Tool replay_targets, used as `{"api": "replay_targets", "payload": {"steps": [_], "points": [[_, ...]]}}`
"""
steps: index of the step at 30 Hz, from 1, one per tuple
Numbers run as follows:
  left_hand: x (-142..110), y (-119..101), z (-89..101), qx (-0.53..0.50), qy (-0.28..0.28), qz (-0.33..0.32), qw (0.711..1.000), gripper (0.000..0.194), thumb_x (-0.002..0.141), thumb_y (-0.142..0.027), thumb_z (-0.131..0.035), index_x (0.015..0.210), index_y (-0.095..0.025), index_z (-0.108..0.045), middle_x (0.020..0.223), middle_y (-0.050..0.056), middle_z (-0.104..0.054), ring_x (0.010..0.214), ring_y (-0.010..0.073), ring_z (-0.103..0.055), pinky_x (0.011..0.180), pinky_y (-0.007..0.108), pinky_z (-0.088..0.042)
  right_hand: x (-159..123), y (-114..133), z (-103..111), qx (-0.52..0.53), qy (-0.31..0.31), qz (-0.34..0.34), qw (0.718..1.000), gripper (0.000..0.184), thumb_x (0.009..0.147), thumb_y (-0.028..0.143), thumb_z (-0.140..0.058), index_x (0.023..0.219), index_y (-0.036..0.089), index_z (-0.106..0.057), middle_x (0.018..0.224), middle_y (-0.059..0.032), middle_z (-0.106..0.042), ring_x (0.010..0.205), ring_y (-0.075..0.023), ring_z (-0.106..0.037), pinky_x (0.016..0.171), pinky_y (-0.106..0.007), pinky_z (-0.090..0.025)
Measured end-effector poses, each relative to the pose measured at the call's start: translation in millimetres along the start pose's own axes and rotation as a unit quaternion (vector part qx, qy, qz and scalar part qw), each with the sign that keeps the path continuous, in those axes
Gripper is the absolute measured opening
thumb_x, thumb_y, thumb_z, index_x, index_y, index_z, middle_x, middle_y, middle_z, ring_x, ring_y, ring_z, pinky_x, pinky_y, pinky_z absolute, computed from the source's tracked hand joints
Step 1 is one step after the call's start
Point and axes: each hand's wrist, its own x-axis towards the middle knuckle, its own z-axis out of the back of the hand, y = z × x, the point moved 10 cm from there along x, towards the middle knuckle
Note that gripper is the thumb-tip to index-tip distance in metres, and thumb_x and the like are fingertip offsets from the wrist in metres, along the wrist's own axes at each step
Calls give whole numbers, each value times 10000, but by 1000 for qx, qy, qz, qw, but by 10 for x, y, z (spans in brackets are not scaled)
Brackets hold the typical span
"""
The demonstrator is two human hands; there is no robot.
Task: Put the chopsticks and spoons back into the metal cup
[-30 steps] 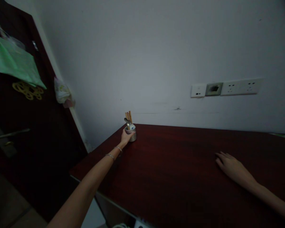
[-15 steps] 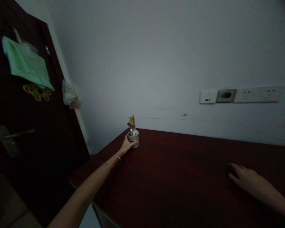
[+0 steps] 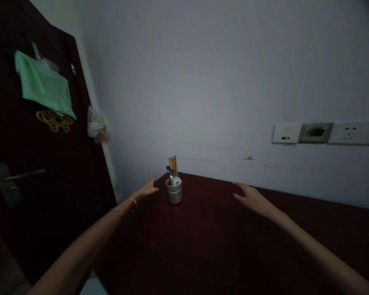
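A metal utensil holder stands upright near the far left corner of the dark red table. In it are several wooden chopsticks, metal spoons and a white spoon with a blue mark. Just left of the holder is my left hand, apart from it, thumb and fingers spread with nothing between them. My right hand hovers over the table to the right of the holder, its fingers apart and holding nothing.
White wall sockets sit above the table's back edge. At left is a dark door with a lever handle and a hanging green cloth. A plastic bag hangs beside the door frame.
My left hand has let go of the utensil holder and moved off to its left. The right hand has come leftward across the table. The view has shifted slightly.
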Motion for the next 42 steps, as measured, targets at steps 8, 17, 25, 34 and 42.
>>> {"api": "replay_targets", "payload": {"steps": [8,17,25,34,42], "points": [[284,-47,-88,-148,-126,103,976,35,657,-170,-594,681,-147,-581,754,81,-625,777,183,-589,760,315,-436,855,631,-460,279,29,-22,960,454,721,249,-542,1146,94,-499,1062,-153,-588,868,-184,-592,743,-288,-459],[332,53,-604,-323,-54,73,942,136,732,-233,-586,829,-139,-598,806,71,-627,681,126,-591,658,259,-463,1224,1165,-702,390,47,-30,919,363,728,145,-512,1087,92,-539,800,-72,-633,626,-101,-557,520,-187,-431],[366,-60,-686,-256,29,14,966,289,607,-273,-712,832,-113,-629,779,69,-636,659,110,-579,661,246,-460,1176,1130,-955,444,98,-61,889,271,734,136,-497,992,107,-573,863,-99,-649,656,-107,-586,497,-177,-445],[351,105,-729,-286,18,43,957,276,544,-282,-746,727,-110,-632,681,51,-641,620,129,-587,611,245,-450,1184,1115,-1085,474,120,-63,870,208,738,147,-483,918,132,-585,819,-76,-660,634,-94,-589,498,-172,-451],[355,16,-628,-255,-15,22,967,245,523,-267,-746,682,-110,-647,668,58,-638,613,123,-575,614,238,-445,1160,1163,-1070,468,122,-49,874,209,734,145,-482,909,138,-597,800,-62,-668,625,-86,-589,504,-166,-432]]}}
